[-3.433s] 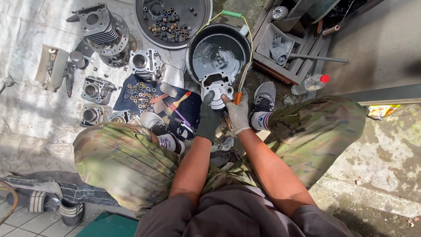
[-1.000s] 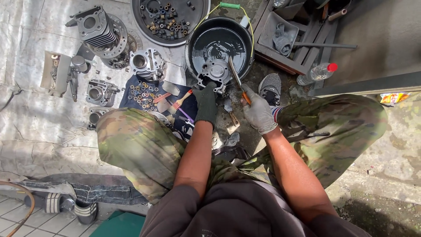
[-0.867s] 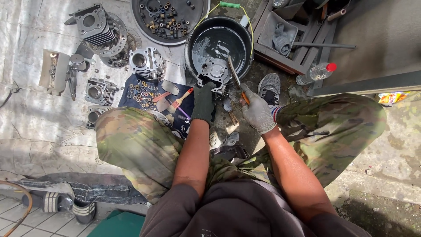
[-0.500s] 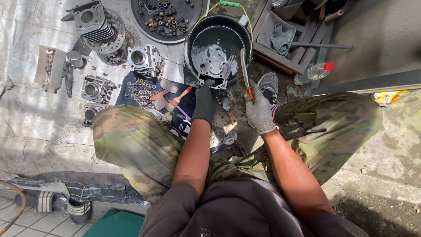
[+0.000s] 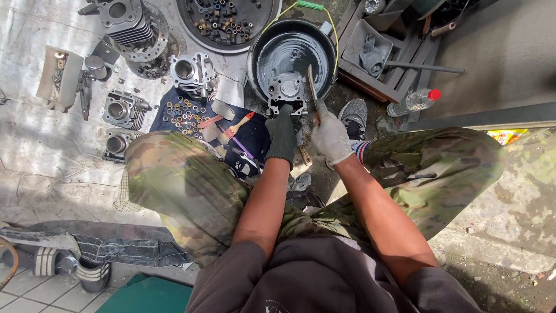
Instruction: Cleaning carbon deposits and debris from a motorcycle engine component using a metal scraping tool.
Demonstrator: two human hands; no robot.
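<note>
Two gloved hands work at centre: a dark-gloved left hand and a white-gloved right hand. Two round basins sit along the top: a black basin and a bolt-filled tray. One plastic bottle lies at upper right, and two paintbrushes at centre.

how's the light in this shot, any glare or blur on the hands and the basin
Head view: hard sunlight, with a washed-out pale ground sheet top left; the dark-gloved left hand and light-gloved right hand are sharp, without motion blur; the black basin shows a dull grey sheen, not blown out; wide-lens bending at the edges.
</note>
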